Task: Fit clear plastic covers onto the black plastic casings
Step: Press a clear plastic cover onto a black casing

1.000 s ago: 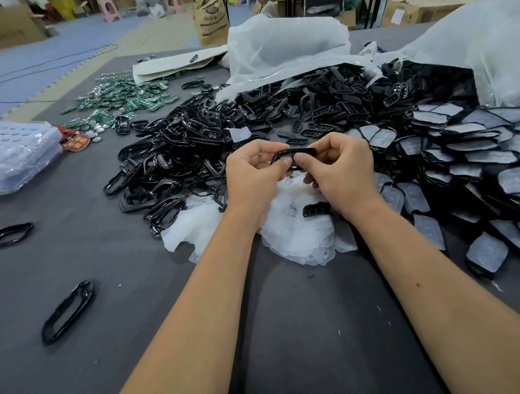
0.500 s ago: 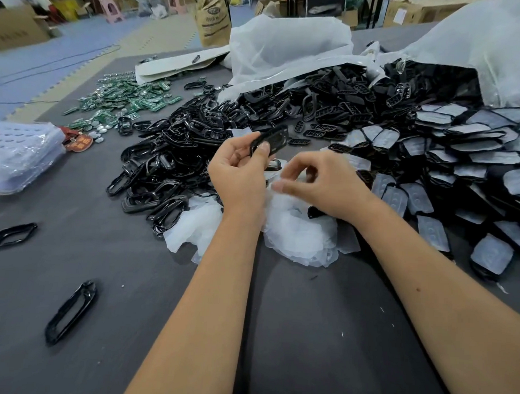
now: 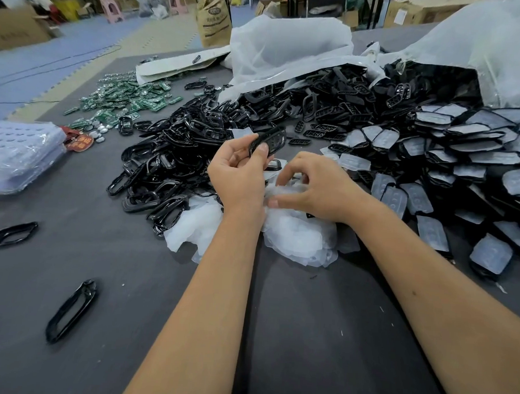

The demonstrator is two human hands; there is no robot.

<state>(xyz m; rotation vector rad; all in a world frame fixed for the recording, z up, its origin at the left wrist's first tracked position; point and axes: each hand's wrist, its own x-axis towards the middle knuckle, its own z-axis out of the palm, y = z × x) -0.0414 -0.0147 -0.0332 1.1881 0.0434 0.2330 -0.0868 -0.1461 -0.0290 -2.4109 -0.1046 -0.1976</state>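
- Since a second ago the hands have parted: the left hand (image 3: 239, 172) has lifted the black casing (image 3: 268, 142) up and away, and the right hand (image 3: 313, 187) has dropped onto the heap of clear covers (image 3: 296, 228).
- Left thumb and fingers pinch the casing at its near end; it tilts above the table, and its near end is hidden behind the thumb.
- Right fingers are curled with the tips drawn together over the clear covers; whether they actually pinch one cannot be told, since the plastic is see-through and the palm hides it.
- Just left of the hands lies a pile of black frames (image 3: 164, 169), touching the clear heap; behind it a torn white bag (image 3: 289, 49) spills more black parts.
- At the right, rows of covered casings (image 3: 463, 152) run off the frame edge.
- Farther left sit green circuit boards (image 3: 123, 98) and a stack of clear trays (image 3: 16, 153), cut off at the left edge.
- Two loose frames (image 3: 70, 310) lie well apart on the grey table (image 3: 306, 333), whose near part is open between and beside the forearms.
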